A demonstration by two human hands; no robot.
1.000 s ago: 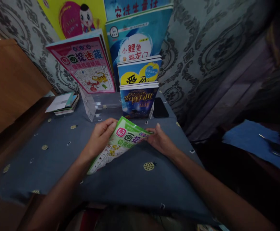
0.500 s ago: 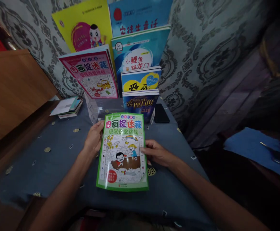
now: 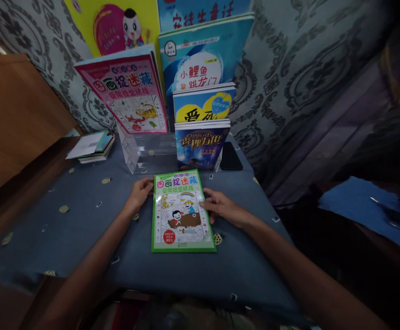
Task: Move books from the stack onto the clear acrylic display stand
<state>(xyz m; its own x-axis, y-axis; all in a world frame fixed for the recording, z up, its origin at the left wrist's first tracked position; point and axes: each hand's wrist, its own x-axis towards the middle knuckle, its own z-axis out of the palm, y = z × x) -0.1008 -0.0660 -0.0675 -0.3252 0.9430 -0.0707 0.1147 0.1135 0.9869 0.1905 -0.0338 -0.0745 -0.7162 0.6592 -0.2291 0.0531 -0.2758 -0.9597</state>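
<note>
A green-bordered children's picture book (image 3: 184, 217) is in front of me, cover up, low over the cloth or lying on it; I cannot tell which. My left hand (image 3: 141, 192) holds its upper left edge with bent fingers. On the opposite side, my right hand (image 3: 222, 208) grips the right edge, the thumb over the cover and the other fingers partly hidden. Behind it a clear stepped book stand (image 3: 131, 153) bears upright books: a pink picture book (image 3: 127, 98) on the left and a dark blue book (image 3: 200, 146) at the lower right.
Further books rise at the back, among them a yellow one (image 3: 93, 27) and a teal one (image 3: 206, 48). A small pile of books (image 3: 91, 146) lies at left. A black phone (image 3: 231, 156) rests right of the stand. Blue patterned cloth (image 3: 79, 229) covers the table.
Both hands have lowered the green-bordered book toward the table, and it appears flatter and smaller. The view has tilted down slightly, showing more of the dark blue book's cover.
</note>
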